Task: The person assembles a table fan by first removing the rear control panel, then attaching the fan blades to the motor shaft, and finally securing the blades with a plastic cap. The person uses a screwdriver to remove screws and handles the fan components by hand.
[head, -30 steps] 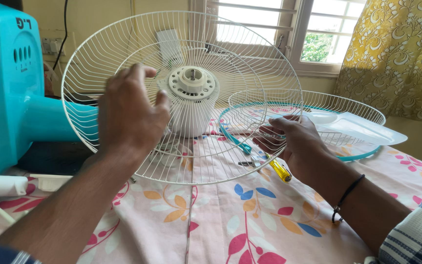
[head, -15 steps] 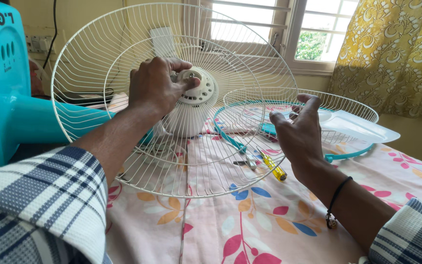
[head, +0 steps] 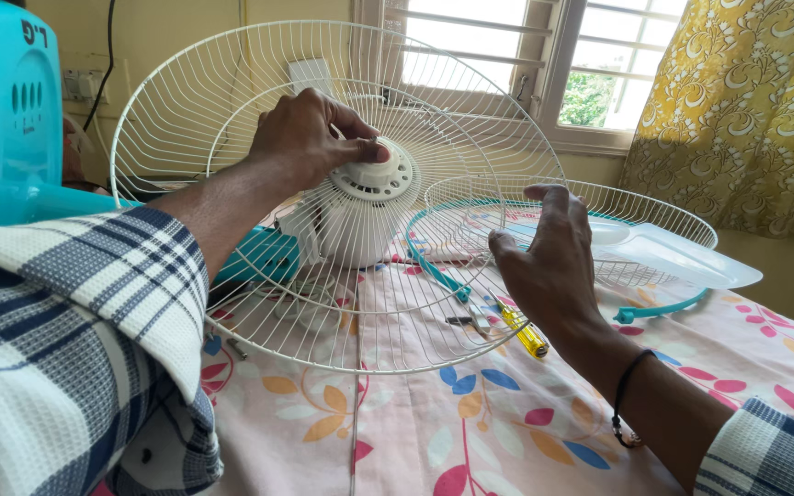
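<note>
A white wire fan guard stands tilted on the white motor housing. My left hand reaches over the guard, its fingers and thumb pinching the round white plastic hub at the guard's centre. At the guard's right rim, my right hand curls its fingers round the outer wires. A checked sleeve covers my left arm, and a black cord sits on my right wrist.
A second wire guard with a teal ring and a clear fan blade lies at the right. A yellow-handled screwdriver rests on the floral cloth. A teal fan body stands at the left, and a yellow curtain hangs at the right.
My left hand went from in front of the guard's left side to the centre hub and gripped it. My right hand rose from the guard's lower right edge to grip its right rim.
</note>
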